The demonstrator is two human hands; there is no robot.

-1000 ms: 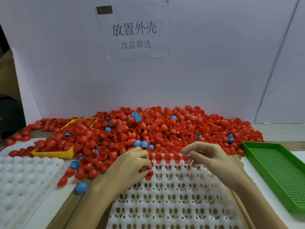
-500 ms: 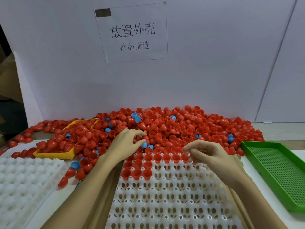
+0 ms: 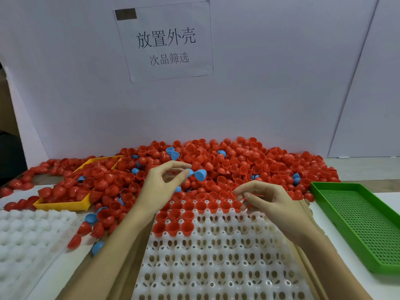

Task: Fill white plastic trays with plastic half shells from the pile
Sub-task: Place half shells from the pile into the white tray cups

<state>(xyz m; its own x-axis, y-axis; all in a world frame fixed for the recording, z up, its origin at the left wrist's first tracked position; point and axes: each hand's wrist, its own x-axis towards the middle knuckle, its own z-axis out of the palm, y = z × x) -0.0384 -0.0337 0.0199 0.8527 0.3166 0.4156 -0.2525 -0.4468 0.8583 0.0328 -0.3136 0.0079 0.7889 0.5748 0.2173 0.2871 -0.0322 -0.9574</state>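
Note:
A big pile of red half shells (image 3: 249, 165), with a few blue ones mixed in, lies against the back board. In front of it sits a white plastic tray (image 3: 216, 260); several red shells (image 3: 173, 227) stand open side up in its far rows, mostly at the left. Raised over the pile's near edge, my left hand (image 3: 162, 185) pinches a blue half shell (image 3: 200, 174) at its fingertips. My right hand (image 3: 270, 199) hovers at the right end of the tray's far row. Its fingers are loosely curled and nothing shows between them.
A second white tray (image 3: 26, 237) lies at the left. A yellow tray (image 3: 62, 205) half buried in red shells sits behind it. A green perforated tray (image 3: 359, 226) lies at the right. Loose red and blue shells (image 3: 91, 218) are scattered left of the middle tray.
My left hand left the tray's filled rows, reached into the pile and lifted a blue half shell. My right hand stayed near the far row.

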